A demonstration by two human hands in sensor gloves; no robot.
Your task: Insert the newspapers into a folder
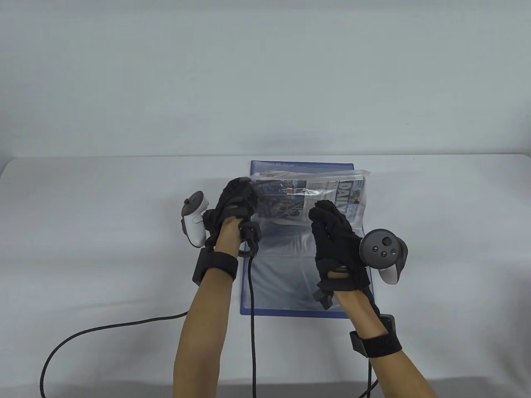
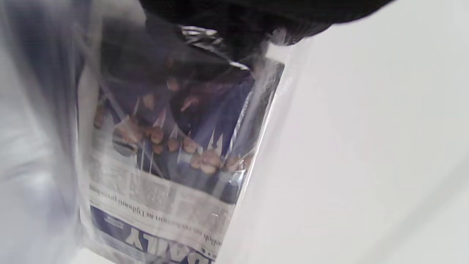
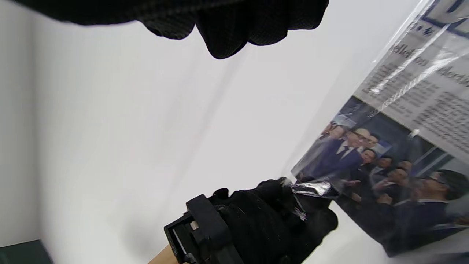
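Observation:
A blue folder (image 1: 290, 286) lies open on the white table, its clear sleeves facing up. A folded newspaper (image 1: 327, 192) with a "DAILY" masthead sits inside a clear plastic sleeve that is lifted off the folder's far half. My left hand (image 1: 249, 195) grips the sleeve's left edge together with the paper; the right wrist view shows it (image 3: 278, 216) pinching crinkled plastic. The left wrist view shows the newspaper (image 2: 165, 176) close up through the plastic. My right hand (image 1: 321, 213) hovers at the newspaper's near right edge, its fingers (image 3: 227, 33) loosely curled and holding nothing. The newspaper (image 3: 403, 146) lies to its right.
A black cable (image 1: 124, 327) loops across the table's near left and runs up to my left wrist. The table's far edge (image 1: 124, 158) meets a plain white wall. Bare tabletop lies on both sides of the folder.

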